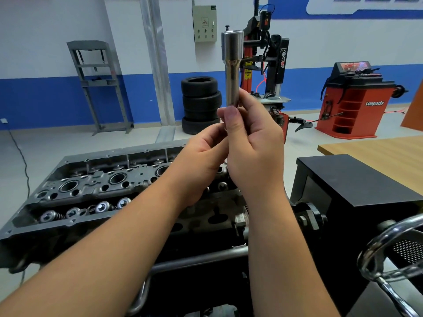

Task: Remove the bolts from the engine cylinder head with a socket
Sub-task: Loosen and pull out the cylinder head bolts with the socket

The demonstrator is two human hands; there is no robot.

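- Chrome socket (232, 65) is pinched low down by your right hand (251, 152), thumb across the front and the other fingers curled round behind, so most of its length stands upright and clear in front of you. My guess is you're holding it high like that to eyeball it.
- Your left hand (201, 161) has its fingertips curled in at the socket's bottom end, right under your right thumb. Looks like it's pinching or picking at something down there, maybe a bolt stuck inside, but your right hand hides the end so I can't tell what.
- Wide end of the socket points up, narrow shank goes down into your grip.
- Both forearms reach out over the engine cylinder head (96, 186), which sits below and to the left on its stand, valve springs and bores facing up. So the socket is well clear of the head right now, not on any bolt.
- Can't pick out which head bolts are left from this angle.
- Next to you on the right: a black box (357, 179) and a shiny handwheel (389, 250).
- Further back there's a tyre stack (201, 104) and a red wheel balancer (357, 101), just shop background.
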